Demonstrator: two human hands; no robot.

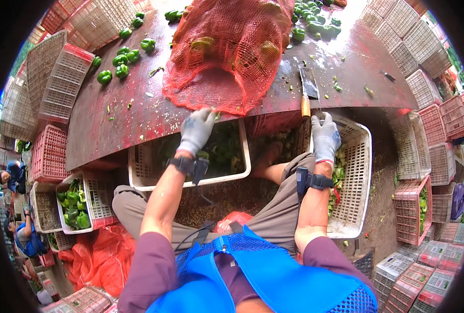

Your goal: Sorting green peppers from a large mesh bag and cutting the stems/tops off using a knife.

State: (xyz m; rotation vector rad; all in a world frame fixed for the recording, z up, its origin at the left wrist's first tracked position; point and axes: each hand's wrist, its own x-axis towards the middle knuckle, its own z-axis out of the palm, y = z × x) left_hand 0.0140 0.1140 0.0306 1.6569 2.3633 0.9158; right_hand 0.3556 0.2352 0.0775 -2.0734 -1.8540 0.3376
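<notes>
Red mesh sack [231, 52] lies at the left hand's [196, 131] curled fingertips [207, 114], right hand [326, 137] also curled, both grips unclear

Grey gloves [196, 131]; black wrist straps [181, 164]; purple sleeves [149, 271] at seven, five o'clock; blue mesh-panelled vest [289, 281] sits at six; grey-brown trousers [273, 213].

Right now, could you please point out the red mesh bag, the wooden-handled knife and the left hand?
Red mesh bag [237, 46], head view: on its netting.
Wooden-handled knife [308, 89], head view: on its broad blade.
Left hand [196, 130], head view: on its gloved back.
</notes>
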